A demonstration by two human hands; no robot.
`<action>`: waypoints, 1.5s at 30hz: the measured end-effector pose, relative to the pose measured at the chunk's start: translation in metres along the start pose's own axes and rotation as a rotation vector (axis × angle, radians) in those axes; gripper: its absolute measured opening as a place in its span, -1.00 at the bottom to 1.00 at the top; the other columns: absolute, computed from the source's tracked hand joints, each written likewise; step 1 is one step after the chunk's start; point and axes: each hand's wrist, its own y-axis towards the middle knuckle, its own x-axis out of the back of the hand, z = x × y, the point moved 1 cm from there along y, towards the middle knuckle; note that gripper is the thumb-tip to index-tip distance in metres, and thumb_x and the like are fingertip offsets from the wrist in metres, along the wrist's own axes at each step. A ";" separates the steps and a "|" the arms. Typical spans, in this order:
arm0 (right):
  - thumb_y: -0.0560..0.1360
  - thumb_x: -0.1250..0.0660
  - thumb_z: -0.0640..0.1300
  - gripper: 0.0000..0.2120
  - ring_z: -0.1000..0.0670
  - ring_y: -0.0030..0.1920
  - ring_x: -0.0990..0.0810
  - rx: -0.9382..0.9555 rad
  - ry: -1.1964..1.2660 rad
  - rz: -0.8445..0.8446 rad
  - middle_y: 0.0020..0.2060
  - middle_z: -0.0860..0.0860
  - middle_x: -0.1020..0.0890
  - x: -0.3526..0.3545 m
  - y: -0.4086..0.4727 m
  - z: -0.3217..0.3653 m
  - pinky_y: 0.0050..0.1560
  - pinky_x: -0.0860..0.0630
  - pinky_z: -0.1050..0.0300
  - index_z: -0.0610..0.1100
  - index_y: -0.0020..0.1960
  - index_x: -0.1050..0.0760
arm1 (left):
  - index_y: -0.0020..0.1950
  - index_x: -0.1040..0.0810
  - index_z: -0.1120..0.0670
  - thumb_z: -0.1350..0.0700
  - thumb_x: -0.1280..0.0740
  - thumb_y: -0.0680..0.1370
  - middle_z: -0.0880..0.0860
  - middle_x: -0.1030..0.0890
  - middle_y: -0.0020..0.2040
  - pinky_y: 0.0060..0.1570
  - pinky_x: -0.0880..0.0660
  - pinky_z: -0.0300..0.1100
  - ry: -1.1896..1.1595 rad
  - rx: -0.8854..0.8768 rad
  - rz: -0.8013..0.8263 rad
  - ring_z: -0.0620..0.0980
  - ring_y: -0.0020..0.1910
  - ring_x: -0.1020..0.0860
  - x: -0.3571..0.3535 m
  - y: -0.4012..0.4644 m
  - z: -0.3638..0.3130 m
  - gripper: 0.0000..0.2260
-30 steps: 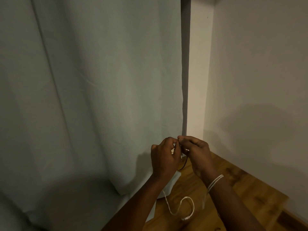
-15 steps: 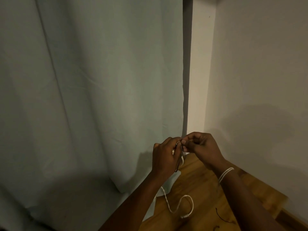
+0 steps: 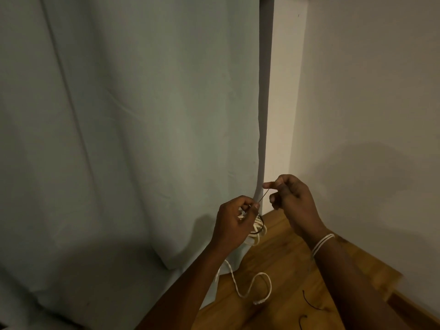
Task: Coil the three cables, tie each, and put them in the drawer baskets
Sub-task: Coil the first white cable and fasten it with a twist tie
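Observation:
My left hand (image 3: pixel 234 221) grips a coiled white cable (image 3: pixel 256 231) above the wooden tabletop (image 3: pixel 281 265). A thin dark tie (image 3: pixel 263 195) wraps the coil and stretches taut up to my right hand (image 3: pixel 289 198), which pinches its end between thumb and forefinger. The cable's loose tail (image 3: pixel 247 290) hangs down and curls on the wood, ending in a plug. White bands circle my right wrist (image 3: pixel 322 244). No drawer or basket is in view.
Two more thin dark ties (image 3: pixel 309 303) lie on the wood near the bottom right. A pale grey curtain (image 3: pixel 131 139) fills the left and drapes over the table's left edge. White walls (image 3: pixel 369 103) meet in a corner behind the table.
My right hand has moved up and to the right, away from my left hand, drawing the dark tie taut. The coil now shows below my left hand.

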 end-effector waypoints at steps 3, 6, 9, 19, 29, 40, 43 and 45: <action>0.69 -0.08 -0.20 -0.85 -0.11 -0.32 -0.63 -0.133 0.266 -0.003 -0.09 -0.20 -0.71 0.001 0.002 0.012 -0.31 -0.62 0.10 -0.20 0.02 -0.40 | 0.00 -0.63 0.11 0.06 -0.35 0.57 -0.13 -0.64 -0.23 -0.26 -0.54 -0.36 -0.032 0.044 0.028 -0.14 -0.23 -0.64 0.001 0.000 0.002 -0.86; 0.69 -0.07 -0.22 -0.84 -0.07 -0.34 -0.63 -0.154 0.324 -0.040 -0.23 -0.15 -0.65 0.002 0.007 0.019 -0.27 -0.61 0.07 -0.17 0.01 -0.39 | 0.04 -0.62 0.12 0.11 -0.34 0.57 -0.08 -0.65 -0.18 -0.22 -0.57 -0.34 -0.054 0.059 0.064 -0.11 -0.19 -0.65 0.001 -0.001 0.001 -0.88; 0.68 -0.07 -0.23 -0.83 -0.02 -0.40 -0.51 -0.112 0.292 -0.105 -0.31 -0.10 -0.58 0.004 0.016 0.025 -0.35 -0.49 0.12 -0.16 -0.04 -0.39 | 0.00 -0.63 0.14 0.16 -0.34 0.57 -0.04 -0.66 -0.20 -0.26 -0.57 -0.30 -0.081 0.116 0.115 -0.10 -0.23 -0.64 0.000 -0.003 0.001 -0.90; 0.64 -0.09 -0.28 -0.79 0.04 -0.43 -0.36 -0.198 0.385 -0.230 -0.44 -0.03 -0.48 0.025 0.043 0.032 -0.40 -0.32 0.19 -0.16 -0.13 -0.42 | -0.13 -0.57 0.11 0.26 -0.30 0.59 -0.09 -0.66 -0.33 -0.36 -0.53 -0.32 -0.264 0.224 0.286 -0.11 -0.34 -0.65 0.000 -0.008 -0.005 -0.87; 0.59 -0.07 -0.34 -0.70 0.07 -0.44 -0.35 -0.294 0.414 -0.258 -0.46 -0.03 -0.43 0.018 0.056 0.036 -0.44 -0.33 0.23 -0.14 -0.27 -0.38 | -0.15 -0.55 0.03 0.22 -0.31 0.58 -0.19 -0.60 -0.39 -0.38 -0.46 -0.38 -0.188 0.170 0.286 -0.20 -0.40 -0.58 -0.002 -0.013 -0.001 -0.85; 0.57 -0.13 -0.40 -0.74 0.01 -0.38 -0.35 -0.335 0.313 -0.341 -0.34 -0.09 -0.41 0.009 0.057 0.036 -0.28 -0.35 0.11 -0.19 -0.22 -0.44 | -0.18 -0.51 0.01 0.18 -0.33 0.57 0.06 -0.66 -0.23 -0.26 -0.52 -0.32 -0.053 0.171 0.331 -0.07 -0.21 -0.65 -0.006 -0.016 0.013 -0.86; 0.58 -0.13 -0.37 -0.76 0.00 -0.36 -0.38 -0.334 0.257 -0.338 -0.32 -0.10 -0.45 0.009 0.057 0.028 -0.28 -0.39 0.11 -0.18 -0.18 -0.45 | -0.14 -0.51 0.07 0.14 -0.32 0.57 0.13 -0.66 -0.18 -0.22 -0.55 -0.19 -0.032 0.183 0.380 0.01 -0.18 -0.66 -0.010 -0.018 0.021 -0.91; 0.61 -0.12 -0.32 -0.80 0.01 -0.36 -0.39 -0.285 0.210 -0.332 -0.33 -0.09 -0.47 0.008 0.054 0.024 -0.33 -0.39 0.15 -0.19 -0.11 -0.47 | -0.12 -0.50 0.09 0.11 -0.31 0.57 0.14 -0.65 -0.20 -0.20 -0.59 -0.04 -0.021 0.188 0.406 0.02 -0.20 -0.66 -0.014 -0.019 0.024 -0.91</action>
